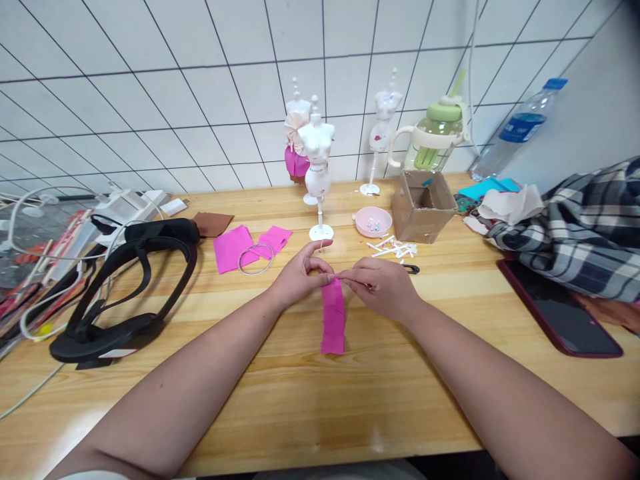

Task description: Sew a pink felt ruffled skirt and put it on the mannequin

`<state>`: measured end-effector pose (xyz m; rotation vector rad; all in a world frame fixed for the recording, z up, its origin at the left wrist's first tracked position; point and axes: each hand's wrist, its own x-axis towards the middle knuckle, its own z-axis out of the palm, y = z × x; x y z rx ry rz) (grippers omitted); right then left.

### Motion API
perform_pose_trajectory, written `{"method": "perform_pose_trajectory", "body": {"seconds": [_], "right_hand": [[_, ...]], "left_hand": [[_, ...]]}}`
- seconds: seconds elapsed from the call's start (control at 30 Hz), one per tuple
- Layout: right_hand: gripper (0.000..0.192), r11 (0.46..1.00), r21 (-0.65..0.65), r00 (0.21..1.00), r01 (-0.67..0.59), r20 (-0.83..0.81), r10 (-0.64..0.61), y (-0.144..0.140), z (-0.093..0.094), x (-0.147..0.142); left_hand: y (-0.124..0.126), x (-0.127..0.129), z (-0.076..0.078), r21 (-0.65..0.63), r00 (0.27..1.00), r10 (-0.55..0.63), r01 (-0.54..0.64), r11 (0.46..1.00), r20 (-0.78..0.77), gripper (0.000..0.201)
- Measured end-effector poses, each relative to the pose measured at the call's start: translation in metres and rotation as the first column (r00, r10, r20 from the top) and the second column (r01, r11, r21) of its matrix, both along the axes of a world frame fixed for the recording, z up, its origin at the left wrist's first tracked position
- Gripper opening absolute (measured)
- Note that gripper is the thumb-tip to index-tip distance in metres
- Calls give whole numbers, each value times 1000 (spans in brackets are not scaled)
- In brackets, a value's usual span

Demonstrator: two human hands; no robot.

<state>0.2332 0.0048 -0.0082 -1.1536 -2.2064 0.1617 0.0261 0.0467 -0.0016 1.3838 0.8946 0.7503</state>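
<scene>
Before the white mannequin (319, 175), left hand (299, 275) and right hand (383, 285) pinch pink fabric strip (333, 315), apparently its top edge; keep it taut.

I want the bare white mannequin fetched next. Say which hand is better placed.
Left, probably. The left hand lies almost straight below the white mannequin, its index finger near the base; the right hand sits further right. Both pinch the pink strip.
</scene>
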Motion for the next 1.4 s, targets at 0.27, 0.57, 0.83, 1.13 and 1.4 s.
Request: {"method": "perform_pose_trajectory", "body": {"seconds": [0.27,0.57,0.83,1.13,1.4], "right_hand": [[24,999,-33,999,-13,30,14,0,0,1],[27,970,-188,973,-156,-197,118,3,-4,0],[25,902,-392,940,-182,-339,43,4,-3,-5],[27,864,-501,892,-42,-408,-193,8,1,-4],[37,739,-673,890,-31,-355,-287,4,4,-17]], "left_hand": [[1,-2,-2,4,1000,-11,11,1000,26,78],[2,-2,-2,17,1000,-6,5,1000,26,78],[2,0,-2,27,999,-2,1,1000,37,64],[2,1,-2,35,1000,6,-7,999,30,53],[-2,2,-4,115,994,-11,24,993,-113,51]]}}
